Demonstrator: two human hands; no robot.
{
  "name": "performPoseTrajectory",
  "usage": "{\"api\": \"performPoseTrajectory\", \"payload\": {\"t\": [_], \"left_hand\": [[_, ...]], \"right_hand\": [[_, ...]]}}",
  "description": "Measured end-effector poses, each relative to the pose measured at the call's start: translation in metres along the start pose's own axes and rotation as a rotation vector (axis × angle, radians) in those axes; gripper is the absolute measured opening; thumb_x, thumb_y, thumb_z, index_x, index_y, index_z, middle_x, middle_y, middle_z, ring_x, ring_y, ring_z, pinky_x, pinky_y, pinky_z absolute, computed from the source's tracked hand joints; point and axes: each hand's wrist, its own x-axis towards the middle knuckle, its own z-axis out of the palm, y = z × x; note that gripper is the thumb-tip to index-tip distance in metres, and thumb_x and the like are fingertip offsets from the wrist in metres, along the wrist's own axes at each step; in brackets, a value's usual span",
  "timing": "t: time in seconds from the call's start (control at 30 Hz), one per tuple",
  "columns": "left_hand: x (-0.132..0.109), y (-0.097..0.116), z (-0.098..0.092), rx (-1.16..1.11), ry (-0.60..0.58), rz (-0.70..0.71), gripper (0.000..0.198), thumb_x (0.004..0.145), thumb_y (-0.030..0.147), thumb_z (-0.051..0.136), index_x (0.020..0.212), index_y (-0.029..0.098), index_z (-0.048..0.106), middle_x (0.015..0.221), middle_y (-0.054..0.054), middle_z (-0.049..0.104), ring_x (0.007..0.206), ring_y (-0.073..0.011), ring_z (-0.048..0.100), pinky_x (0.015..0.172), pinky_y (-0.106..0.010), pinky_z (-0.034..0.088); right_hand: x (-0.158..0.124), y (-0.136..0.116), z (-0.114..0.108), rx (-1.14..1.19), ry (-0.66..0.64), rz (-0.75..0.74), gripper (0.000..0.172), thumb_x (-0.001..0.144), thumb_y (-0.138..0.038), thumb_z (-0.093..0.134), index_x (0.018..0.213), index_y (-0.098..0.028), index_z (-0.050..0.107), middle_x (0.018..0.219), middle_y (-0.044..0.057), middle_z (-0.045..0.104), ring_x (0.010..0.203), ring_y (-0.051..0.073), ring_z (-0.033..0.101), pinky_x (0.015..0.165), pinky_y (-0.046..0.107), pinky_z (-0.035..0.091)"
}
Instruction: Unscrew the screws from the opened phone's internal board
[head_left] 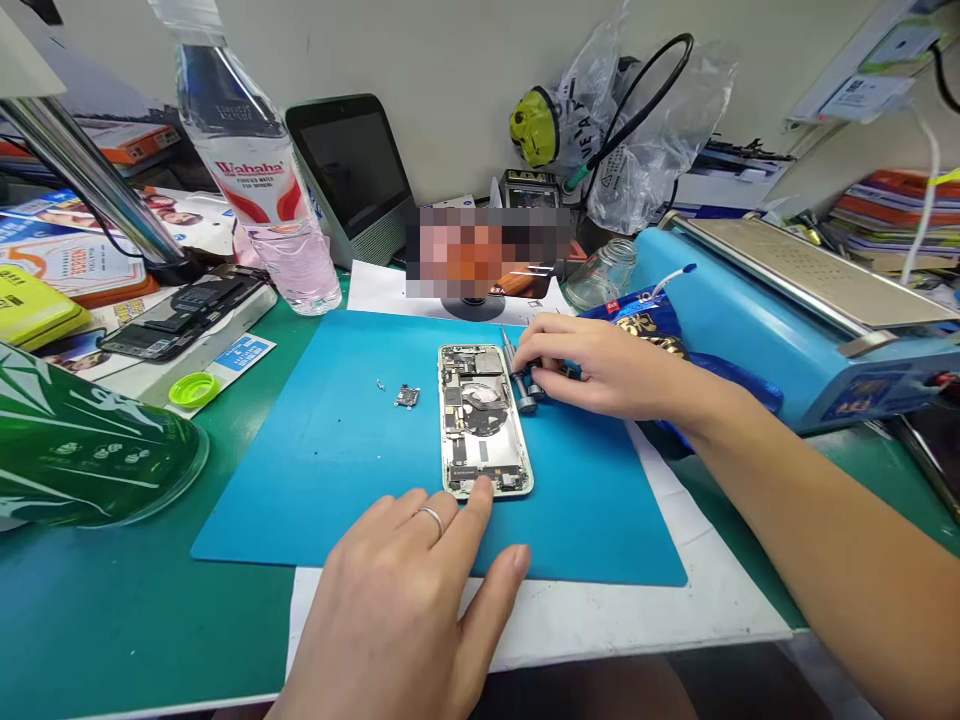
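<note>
The left hand (405, 580), thumb spread from its fingers, is resting a fingertip on the opened phone (486, 422) lying on the blue mat (322, 460), apparently to steady it, while the right hand (589, 362) is curling over screwdrivers (527, 405) alongside (whether pinching one, I cannot tell)

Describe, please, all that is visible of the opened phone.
The opened phone lies flat on the blue mat, long sides running away from the person. A pale rim frames its exposed insides: small parts along the left, a silvery, metal-looking floor with a round black patch, and dark components at the near end. No screen covers it. The left hand touches that end with its index finger.
</note>
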Motion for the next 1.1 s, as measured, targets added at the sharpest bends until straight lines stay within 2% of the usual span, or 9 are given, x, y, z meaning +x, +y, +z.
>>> {"api": "performPoseTrajectory", "payload": {"t": [0.3,0.43,0.57,0.67,0.93,1.03,1.1], "left_hand": [[-0.002,-0.002,0.0,0.027,0.001,0.008,0.036,0.122,0.041,0.05,0.142,0.017,0.068,0.102,-0.001,0.086,0.084,-0.0242,0.084,0.075,-0.04,0.069],[0.0,0.002,0.0,-0.017,-0.01,-0.026,0.038,0.123,0.041,0.046,0.14,0.018,0.07,0.103,-0.001,0.086,0.084,-0.0243,0.083,0.075,-0.041,0.068],[0.002,0.01,0.0,-0.038,-0.036,-0.125,0.048,0.126,0.042,0.035,0.136,0.019,0.075,0.1,-0.002,0.085,0.085,-0.0256,0.082,0.076,-0.043,0.066],[0.003,0.014,0.0,-0.04,-0.024,-0.137,0.052,0.126,0.043,0.031,0.136,0.02,0.077,0.102,-0.003,0.086,0.086,-0.0257,0.082,0.075,-0.042,0.065],[0.0,0.009,0.007,-0.015,0.012,-0.109,0.05,0.126,0.044,0.032,0.137,0.02,0.074,0.104,-0.004,0.087,0.084,-0.0245,0.084,0.068,-0.039,0.066],[0.001,0.007,0.008,-0.017,0.029,-0.059,0.046,0.125,0.042,0.035,0.137,0.018,0.073,0.094,-0.001,0.084,0.077,-0.022,0.082,0.068,-0.037,0.065],[0.002,0.008,0.009,-0.023,0.035,-0.077,0.047,0.125,0.042,0.034,0.134,0.018,0.074,0.089,-0.001,0.081,0.074,-0.0218,0.08,0.066,-0.038,0.064]], "right_hand": [[-0.004,0.007,-0.009,-0.046,0.144,0.083,0.024,0.106,-0.017,0.058,0.107,-0.022,0.081,0.103,0.01,0.08,0.093,0.027,0.075,0.084,0.039,0.056],[-0.004,0.001,-0.008,-0.006,0.048,0.046,0.021,0.102,-0.019,0.062,0.107,-0.023,0.082,0.106,0.008,0.079,0.095,0.025,0.076,0.087,0.038,0.058],[-0.004,-0.002,-0.005,0.016,-0.045,0.03,0.026,0.092,-0.018,0.068,0.113,-0.024,0.082,0.12,0.01,0.076,0.112,0.029,0.075,0.103,0.044,0.06],[-0.006,-0.002,-0.004,0.016,-0.1,0.044,0.032,0.088,-0.017,0.072,0.117,-0.025,0.082,0.128,0.012,0.071,0.123,0.033,0.071,0.112,0.05,0.058],[-0.007,-0.006,-0.005,0.006,-0.156,0.048,0.019,0.099,-0.02,0.068,0.11,-0.027,0.082,0.131,0.013,0.065,0.128,0.034,0.068,0.113,0.053,0.057],[-0.006,-0.008,-0.006,0.002,-0.161,0.038,0.019,0.106,-0.023,0.062,0.105,-0.026,0.081,0.133,0.014,0.064,0.13,0.034,0.067,0.111,0.053,0.058],[-0.005,-0.01,-0.005,0.001,-0.161,0.037,0.021,0.109,-0.026,0.06,0.103,-0.026,0.079,0.136,0.015,0.064,0.132,0.035,0.067,0.111,0.053,0.058]]}}
